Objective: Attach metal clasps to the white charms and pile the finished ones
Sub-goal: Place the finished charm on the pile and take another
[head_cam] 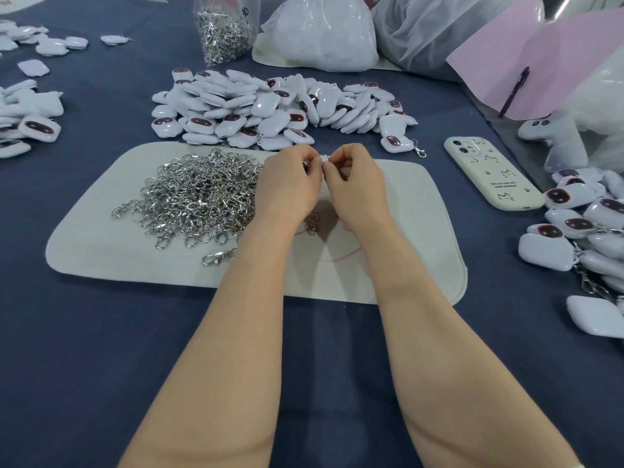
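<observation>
Head view, and I'm looking down on the blue table point(84, 332), which fills the whole shot. On it, square in front of me, lies the pale mat point(405, 265). Just past the mat's far edge sits the big heap of white charms point(256, 106), bare of hardware as far as I can make out. The mat's left half carries the pile of metal clasps point(196, 197). Over at the right edge there's the stack of finished charms point(574, 224) with clasps hanging off them, near a cream phone point(489, 173) lying face down. At the far side stands a clear bag point(223, 32) with more clasps in it.

Now the hands. The left hand point(288, 180) and right hand point(354, 184) meet above the mat's middle, fingers curled, both pinching one small metal ring point(323, 158) between their tips. Whether a charm is on it, I can't tell. A single clasp point(312, 224) shows between the wrists; hanging or lying on the mat, I can't say.
</observation>
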Demonstrator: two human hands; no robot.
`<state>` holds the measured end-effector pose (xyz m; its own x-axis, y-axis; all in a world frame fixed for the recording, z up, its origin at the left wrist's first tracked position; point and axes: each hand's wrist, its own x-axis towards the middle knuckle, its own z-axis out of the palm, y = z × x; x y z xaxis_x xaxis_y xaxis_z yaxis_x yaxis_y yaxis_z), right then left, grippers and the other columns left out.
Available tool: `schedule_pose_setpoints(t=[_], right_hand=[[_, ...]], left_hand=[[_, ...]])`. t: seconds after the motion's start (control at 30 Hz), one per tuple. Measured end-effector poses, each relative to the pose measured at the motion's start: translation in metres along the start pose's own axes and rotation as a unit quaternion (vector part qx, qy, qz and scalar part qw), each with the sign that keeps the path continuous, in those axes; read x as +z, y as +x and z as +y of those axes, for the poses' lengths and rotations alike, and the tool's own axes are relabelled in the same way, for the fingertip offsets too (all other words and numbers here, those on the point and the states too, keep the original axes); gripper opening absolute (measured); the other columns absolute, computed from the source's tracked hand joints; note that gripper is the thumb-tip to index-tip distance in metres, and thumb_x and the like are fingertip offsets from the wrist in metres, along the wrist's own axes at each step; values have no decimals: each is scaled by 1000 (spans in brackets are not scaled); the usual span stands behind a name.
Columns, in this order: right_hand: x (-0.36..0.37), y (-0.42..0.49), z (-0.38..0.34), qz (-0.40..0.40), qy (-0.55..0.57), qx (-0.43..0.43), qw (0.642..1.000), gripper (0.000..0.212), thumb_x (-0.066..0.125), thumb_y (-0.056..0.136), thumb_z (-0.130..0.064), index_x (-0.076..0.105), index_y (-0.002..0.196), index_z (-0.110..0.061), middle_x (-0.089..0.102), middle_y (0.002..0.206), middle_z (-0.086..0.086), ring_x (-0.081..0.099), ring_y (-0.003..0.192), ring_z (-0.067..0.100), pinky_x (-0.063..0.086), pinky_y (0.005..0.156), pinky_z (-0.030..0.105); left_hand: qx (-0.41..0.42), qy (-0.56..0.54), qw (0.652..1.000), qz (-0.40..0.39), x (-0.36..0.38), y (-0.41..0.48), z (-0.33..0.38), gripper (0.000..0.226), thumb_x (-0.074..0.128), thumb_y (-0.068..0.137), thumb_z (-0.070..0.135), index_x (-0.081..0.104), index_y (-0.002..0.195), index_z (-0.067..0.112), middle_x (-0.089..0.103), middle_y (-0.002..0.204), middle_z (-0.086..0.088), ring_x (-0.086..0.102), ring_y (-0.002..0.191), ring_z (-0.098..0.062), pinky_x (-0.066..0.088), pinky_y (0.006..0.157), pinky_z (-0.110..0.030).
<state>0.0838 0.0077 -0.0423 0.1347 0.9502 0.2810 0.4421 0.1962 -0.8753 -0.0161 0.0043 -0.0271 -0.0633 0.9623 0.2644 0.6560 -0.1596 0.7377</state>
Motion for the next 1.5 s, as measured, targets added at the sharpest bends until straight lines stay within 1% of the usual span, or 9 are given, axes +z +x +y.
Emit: schedule_pose_setpoints(t=[0.2, 0.33, 0.53, 0.73, 1.07, 1.23, 1.3, 1.4, 1.5], right_hand=[[2, -2, -1, 16, -25, -21, 999, 8, 53, 91, -5, 52, 96, -11, 55, 90, -2, 50, 79, 13, 36, 68, 13], [2, -3, -1, 11, -52, -39, 998, 9, 50, 90, -2, 52, 98, -4, 55, 91, 3, 48, 82, 17, 37, 72, 22], [-1, -4, -1, 7, -47, -50, 998, 14, 47, 90, 0, 42, 89, -12, 54, 89, 5, 47, 81, 20, 34, 69, 23], [-1, -4, 0, 16, -13, -34, 999, 15, 48, 90, 0, 44, 90, -15, 55, 90, 1, 51, 82, 17, 36, 70, 18], [-2, -5, -2, 11, -29, -64, 997, 17, 47, 89, 3, 46, 90, -14, 57, 90, 2, 54, 86, 23, 40, 74, 24], [-2, -5, -2, 12, -22, -70, 997, 18, 47, 89, 3, 47, 89, -14, 57, 90, 2, 55, 86, 24, 41, 74, 25], [-2, -5, -2, 9, -21, -65, 998, 17, 47, 89, 2, 45, 89, -15, 58, 90, 4, 55, 86, 24, 41, 73, 24], [-3, -4, -1, 14, -10, -45, 999, 16, 47, 90, 1, 44, 89, -15, 58, 88, 4, 55, 83, 23, 41, 71, 24], [-4, -3, 0, 35, 3, -19, 999, 15, 47, 91, 0, 44, 89, -15, 58, 87, 3, 56, 83, 23, 41, 70, 24]], left_hand=[[18, 69, 997, 29, 5, 2, 0, 22, 47, 94, 23, 67, 99, 13, 69, 97, -9, 60, 93, -30, 47, 78, -37], [23, 78, 996, 30, 7, 1, 0, 23, 46, 95, 23, 67, 102, 14, 69, 100, -9, 60, 94, -30, 47, 78, -37], [24, 51, 998, 15, 6, 1, 0, 22, 48, 94, 23, 68, 101, 14, 69, 97, -7, 60, 93, -27, 47, 78, -34], [9, 19, 1000, 13, 5, 0, 2, 15, 54, 88, 22, 68, 89, 15, 61, 72, 2, 61, 80, -24, 46, 71, -29], [16, 0, 1000, 25, 2, 0, 1, 12, 54, 85, 21, 65, 79, 18, 63, 66, 0, 62, 75, -24, 50, 72, -34], [9, -31, 999, 14, 1, 1, 0, 12, 55, 85, 18, 62, 75, 21, 60, 62, 3, 61, 71, -20, 48, 71, -30], [6, -36, 999, 7, 1, 2, -1, 12, 56, 85, 19, 61, 76, 23, 58, 59, 8, 57, 65, -14, 44, 66, -26], [-5, -63, 998, -11, 2, 2, -3, 11, 55, 87, 21, 63, 79, 22, 56, 53, 13, 51, 46, 4, 39, 53, -17], [-25, -118, 993, -15, 2, 3, -2, 12, 53, 90, 20, 65, 88, 20, 56, 57, 12, 49, 37, 4, 36, 46, -11]])
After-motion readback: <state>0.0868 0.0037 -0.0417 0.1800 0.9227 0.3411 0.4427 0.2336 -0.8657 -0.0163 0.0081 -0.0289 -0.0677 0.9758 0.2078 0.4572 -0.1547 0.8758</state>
